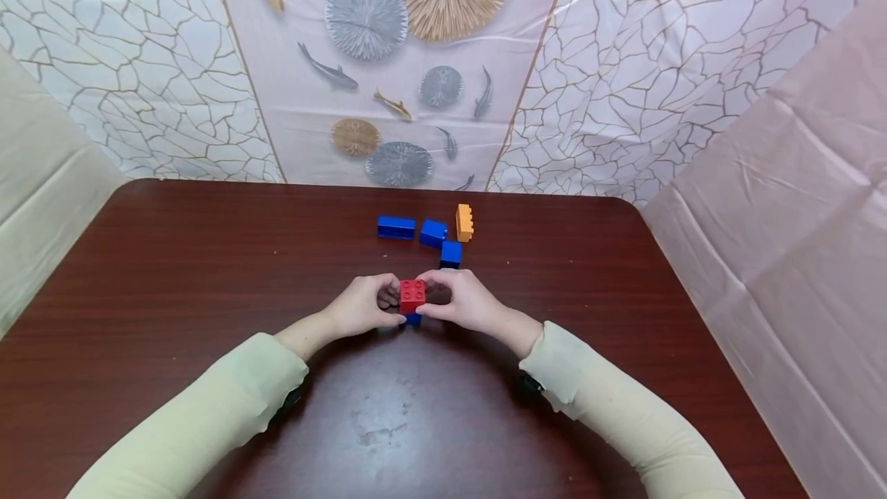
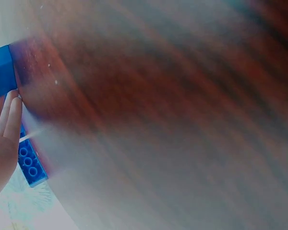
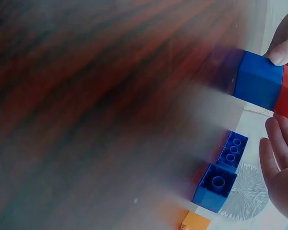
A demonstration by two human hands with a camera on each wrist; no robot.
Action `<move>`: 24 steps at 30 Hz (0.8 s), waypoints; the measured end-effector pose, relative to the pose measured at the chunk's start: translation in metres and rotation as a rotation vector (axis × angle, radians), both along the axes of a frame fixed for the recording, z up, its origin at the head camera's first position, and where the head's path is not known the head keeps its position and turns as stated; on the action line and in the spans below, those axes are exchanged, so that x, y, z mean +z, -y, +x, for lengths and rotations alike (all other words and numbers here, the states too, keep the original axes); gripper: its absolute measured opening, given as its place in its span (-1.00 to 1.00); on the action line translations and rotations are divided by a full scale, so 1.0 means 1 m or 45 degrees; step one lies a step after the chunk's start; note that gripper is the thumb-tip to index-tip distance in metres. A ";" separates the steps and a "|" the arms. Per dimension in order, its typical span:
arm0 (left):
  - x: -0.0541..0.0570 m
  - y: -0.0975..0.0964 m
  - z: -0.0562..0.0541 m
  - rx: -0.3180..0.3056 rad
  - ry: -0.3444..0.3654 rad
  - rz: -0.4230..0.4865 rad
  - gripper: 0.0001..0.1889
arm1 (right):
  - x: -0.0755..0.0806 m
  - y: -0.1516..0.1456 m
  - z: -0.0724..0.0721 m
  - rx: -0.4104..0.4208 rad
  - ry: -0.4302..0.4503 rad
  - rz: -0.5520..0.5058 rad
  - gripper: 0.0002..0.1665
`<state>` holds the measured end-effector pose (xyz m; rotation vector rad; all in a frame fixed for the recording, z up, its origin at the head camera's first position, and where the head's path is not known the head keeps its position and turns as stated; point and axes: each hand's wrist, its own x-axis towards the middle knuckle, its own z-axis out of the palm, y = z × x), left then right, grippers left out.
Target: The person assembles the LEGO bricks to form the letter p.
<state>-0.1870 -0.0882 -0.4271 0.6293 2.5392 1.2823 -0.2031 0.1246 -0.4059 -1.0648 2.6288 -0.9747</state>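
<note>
A red brick [image 1: 412, 293] with studs on top sits on a blue brick [image 1: 413, 319], and the two stand as a small upright stack. From the left, my left hand [image 1: 360, 304] holds the blue brick low down, its thumb on the near side. My right hand [image 1: 467, 300] pinches the red brick between thumb and fingers from the other side. In the right wrist view a thumb [image 3: 280, 55] lies against the upper part of the blue brick [image 3: 258, 80]. The red brick [image 3: 287, 98] is partly cut off there.
Beyond the hands on the dark wooden table [image 1: 173, 268] lie a long blue brick [image 1: 396, 228], two shorter blue bricks, one [image 1: 433, 233] behind the other [image 1: 451, 253], and an orange brick [image 1: 465, 223]. A patterned curtain [image 1: 388, 98] hangs behind the table.
</note>
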 end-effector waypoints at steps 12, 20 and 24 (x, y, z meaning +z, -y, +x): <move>0.002 0.005 0.001 -0.053 -0.076 -0.003 -0.65 | -0.002 0.001 0.000 -0.003 0.007 -0.010 -0.54; 0.006 0.003 0.003 0.000 -0.156 0.172 -0.63 | -0.004 0.000 -0.001 -0.018 0.030 -0.025 -0.55; 0.006 0.002 0.004 0.010 -0.173 0.210 -0.65 | -0.005 0.000 -0.002 -0.016 0.052 -0.052 -0.56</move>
